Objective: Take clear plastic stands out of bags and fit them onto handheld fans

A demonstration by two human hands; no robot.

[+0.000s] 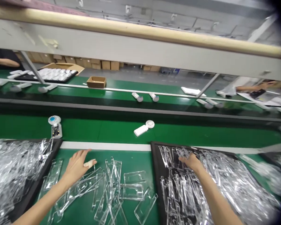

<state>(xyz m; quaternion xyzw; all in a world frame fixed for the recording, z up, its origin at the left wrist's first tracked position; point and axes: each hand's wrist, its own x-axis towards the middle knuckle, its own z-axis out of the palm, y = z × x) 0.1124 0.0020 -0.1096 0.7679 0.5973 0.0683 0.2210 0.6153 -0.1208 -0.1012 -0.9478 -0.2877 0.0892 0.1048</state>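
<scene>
My left hand (77, 164) is over the table with its fingers spread, holding nothing; a light wrap covers its thumb. Below and beside it lies a loose spread of clear plastic frames (133, 190), some overlapping. My right hand (190, 161) reaches into a black tray (156, 175) on the right, its thumb and fingers closed around a clear plastic frame (181, 152) near the tray's back edge. The fingertips are partly hidden. Rows of similar frames fill much of that tray.
Another black tray (46, 168) heaped with clear pieces stands at left. Beyond a white strip (105, 146), white devices with round heads (144, 128) lie on a green belt (103, 128). Farther back are a small cardboard box (96, 82), a metal post (208, 85) and other people's arms.
</scene>
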